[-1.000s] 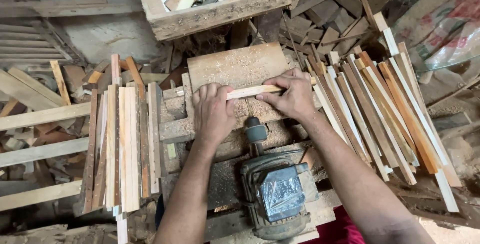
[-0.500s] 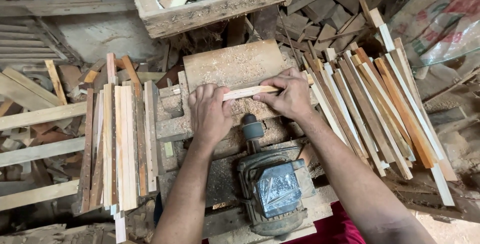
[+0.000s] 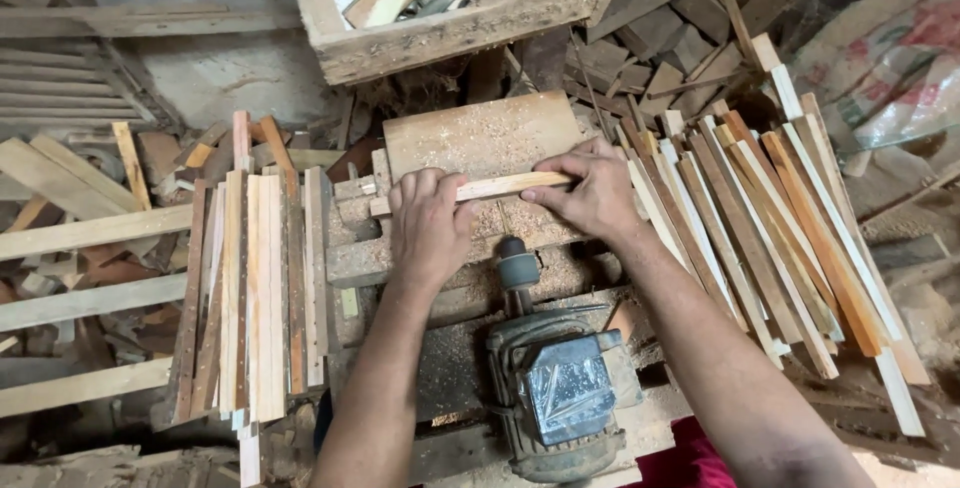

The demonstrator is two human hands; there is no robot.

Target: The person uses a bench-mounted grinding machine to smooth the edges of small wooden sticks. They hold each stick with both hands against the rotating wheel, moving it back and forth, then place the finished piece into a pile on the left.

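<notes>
As both hands, left hand (image 3: 428, 226) & right hand (image 3: 592, 193), pinched the thin wood strip (image 3: 512, 185) w/ fingers near the motor shaft (image 3: 518, 270), a slip risked cut fingertips.

A pale, smooth-planed thin wooden strip (image 3: 515, 186) lies on a rough, sawdust-coated brown wooden block (image 3: 480, 133). Just below the block, a dull grey metal motor (image 3: 560, 388) looks grimy, with glossy crinkled plastic film on top. Left of the block, matt bare-wood slats (image 3: 255, 288) are stacked, some reddish.
</notes>
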